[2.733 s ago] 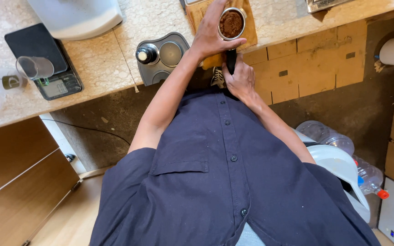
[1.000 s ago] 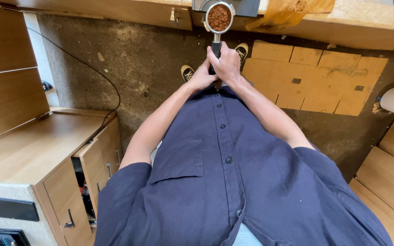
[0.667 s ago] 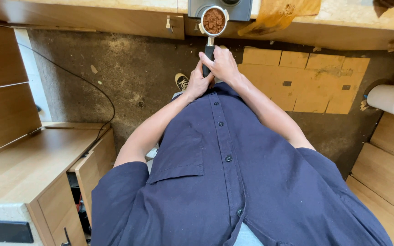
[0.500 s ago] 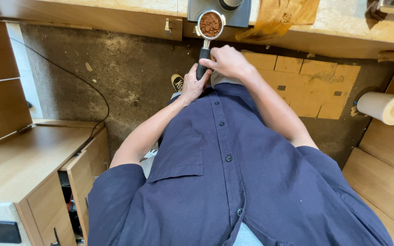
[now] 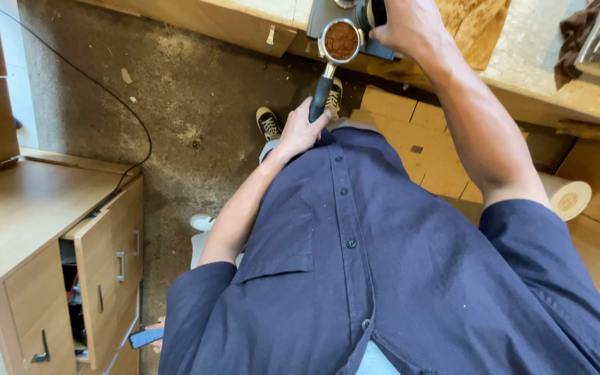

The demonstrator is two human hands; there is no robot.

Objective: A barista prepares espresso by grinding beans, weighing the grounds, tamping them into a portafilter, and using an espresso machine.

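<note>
My left hand grips the black handle of a portafilter whose metal basket is full of brown ground coffee. The basket is held level beside the counter's edge, over the floor. My right hand is raised to a black cylindrical part of a grey machine at the counter's edge and wraps around it. My dark blue shirt fills the lower half of the view.
A wooden cabinet with a drawer pulled out stands at the left. A black cable runs across the rough floor. A paper roll lies at the right, near light wooden boards. A brown cloth lies on the counter.
The view turned from the counter with scales to this machine. My right hand left the portafilter handle and reached up to the machine's black part. The portafilter moved up against the counter's edge.
</note>
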